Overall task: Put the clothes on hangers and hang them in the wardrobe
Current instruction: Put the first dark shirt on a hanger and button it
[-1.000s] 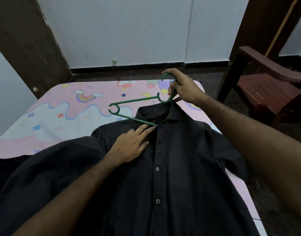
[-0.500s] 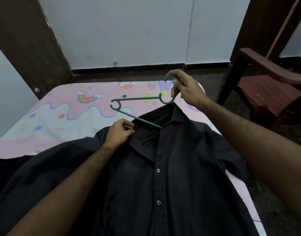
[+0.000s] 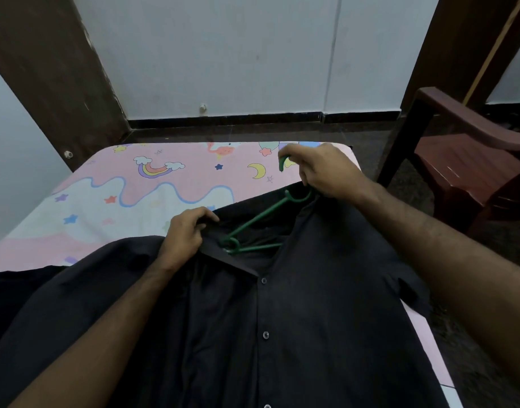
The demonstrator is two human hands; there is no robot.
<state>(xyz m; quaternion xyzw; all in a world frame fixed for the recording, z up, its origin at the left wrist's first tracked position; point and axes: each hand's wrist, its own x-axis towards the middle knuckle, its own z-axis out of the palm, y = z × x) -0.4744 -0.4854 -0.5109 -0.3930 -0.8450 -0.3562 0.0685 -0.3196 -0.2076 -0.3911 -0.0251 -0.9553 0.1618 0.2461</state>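
Hanger [image 3: 254,223] now inside shirt [image 3: 282,334] collar (left hand [image 3: 186,231] pinching it)

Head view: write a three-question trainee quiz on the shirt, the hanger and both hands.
1. True or false: the green hanger lies wholly outside the black shirt.
2. Which hand holds the hanger by its hook end? A) left hand B) right hand
3. Fill in: the left hand grips the shirt's ____, holding the neck open.

Key
1. False: one of its ends sits inside the open neck.
2. B.
3. collar.
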